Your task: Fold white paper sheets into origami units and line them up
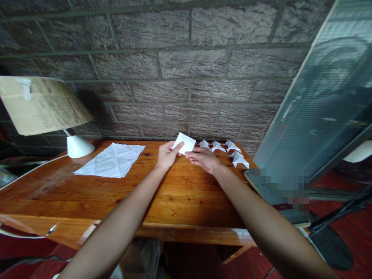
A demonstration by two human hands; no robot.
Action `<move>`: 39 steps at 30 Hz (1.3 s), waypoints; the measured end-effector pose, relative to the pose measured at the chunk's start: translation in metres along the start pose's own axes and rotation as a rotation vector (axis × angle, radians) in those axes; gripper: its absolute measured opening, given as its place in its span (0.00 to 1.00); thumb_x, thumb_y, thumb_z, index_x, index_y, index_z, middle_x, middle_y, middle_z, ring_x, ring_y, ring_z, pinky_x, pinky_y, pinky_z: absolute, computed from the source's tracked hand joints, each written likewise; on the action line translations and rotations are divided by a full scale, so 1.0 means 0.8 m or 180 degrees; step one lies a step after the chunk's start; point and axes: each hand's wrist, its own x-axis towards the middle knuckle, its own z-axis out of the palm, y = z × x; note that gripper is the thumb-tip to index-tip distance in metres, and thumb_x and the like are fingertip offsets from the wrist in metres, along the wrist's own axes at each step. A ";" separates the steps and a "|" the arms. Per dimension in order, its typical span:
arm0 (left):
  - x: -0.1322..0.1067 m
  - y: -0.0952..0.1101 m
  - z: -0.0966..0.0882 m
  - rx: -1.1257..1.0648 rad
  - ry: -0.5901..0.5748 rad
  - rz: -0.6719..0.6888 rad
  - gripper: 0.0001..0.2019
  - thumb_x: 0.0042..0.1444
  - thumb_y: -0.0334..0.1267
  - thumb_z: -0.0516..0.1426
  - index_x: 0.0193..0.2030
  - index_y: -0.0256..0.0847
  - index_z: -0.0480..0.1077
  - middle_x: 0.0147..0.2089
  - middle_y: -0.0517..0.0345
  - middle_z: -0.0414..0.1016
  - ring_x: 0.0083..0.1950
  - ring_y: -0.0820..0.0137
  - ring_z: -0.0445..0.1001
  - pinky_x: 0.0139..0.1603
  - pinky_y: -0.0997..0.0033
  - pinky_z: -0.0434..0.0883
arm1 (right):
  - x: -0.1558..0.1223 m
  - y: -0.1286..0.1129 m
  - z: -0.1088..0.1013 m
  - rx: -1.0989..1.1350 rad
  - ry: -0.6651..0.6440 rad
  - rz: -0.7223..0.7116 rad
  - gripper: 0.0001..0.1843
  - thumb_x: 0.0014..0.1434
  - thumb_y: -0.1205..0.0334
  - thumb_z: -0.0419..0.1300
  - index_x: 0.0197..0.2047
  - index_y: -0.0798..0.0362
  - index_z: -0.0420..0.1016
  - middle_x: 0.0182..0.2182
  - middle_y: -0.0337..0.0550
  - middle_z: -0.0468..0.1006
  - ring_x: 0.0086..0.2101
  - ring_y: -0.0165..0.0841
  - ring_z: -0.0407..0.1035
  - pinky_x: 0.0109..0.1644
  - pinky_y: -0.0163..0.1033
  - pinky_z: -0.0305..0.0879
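The person's forearms (255, 213) reached in from the near side over the wooden bench (186, 201). At its far middle, the left hand (167, 155) gripped a folded white paper (188, 142), thumb on top, while the right hand (205, 159) pinched its near right edge. Creased white paper (112, 161) lay to the left, near a lamp (80, 146); four folded paper pieces (238, 158) sat to the right.

"What do you have there?"
"My folded paper (188, 143), white and small, roughly four-cornered, with a faint crease on its face."
"How does it sit?"
"I hold it askew near the middle of the frame, one corner toward the top."
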 end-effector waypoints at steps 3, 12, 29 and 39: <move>0.001 -0.003 0.001 -0.0244 0.0144 -0.0171 0.20 0.43 0.53 0.68 0.28 0.35 0.75 0.25 0.60 0.74 0.24 0.76 0.68 0.28 0.75 0.68 | 0.003 0.002 0.002 0.0048 0.0041 -0.0158 0.10 0.39 0.66 0.73 0.28 0.57 0.80 0.24 0.37 0.77 0.25 0.21 0.65 0.31 0.29 0.63; 0.001 -0.006 -0.001 -0.0523 -0.0155 -0.0385 0.20 0.41 0.49 0.70 0.34 0.35 0.77 0.30 0.59 0.77 0.28 0.76 0.69 0.30 0.77 0.66 | 0.001 0.011 0.003 -0.0542 0.0085 -0.0232 0.06 0.42 0.66 0.70 0.27 0.56 0.80 0.21 0.36 0.75 0.23 0.22 0.64 0.28 0.30 0.61; 0.009 -0.017 -0.001 -0.0450 0.0695 -0.0211 0.24 0.41 0.56 0.67 0.34 0.35 0.75 0.29 0.58 0.77 0.27 0.73 0.70 0.30 0.74 0.67 | 0.014 0.026 0.001 -0.1381 -0.0048 -0.0823 0.13 0.57 0.53 0.61 0.30 0.55 0.76 0.27 0.42 0.79 0.23 0.25 0.66 0.28 0.31 0.63; 0.006 -0.004 -0.005 -0.0581 0.0146 -0.0739 0.28 0.32 0.43 0.73 0.44 0.38 0.75 0.32 0.60 0.77 0.28 0.75 0.69 0.25 0.78 0.61 | 0.023 0.022 -0.023 -0.1711 0.0680 -0.1360 0.22 0.58 0.39 0.57 0.36 0.52 0.73 0.27 0.41 0.77 0.21 0.28 0.66 0.28 0.35 0.65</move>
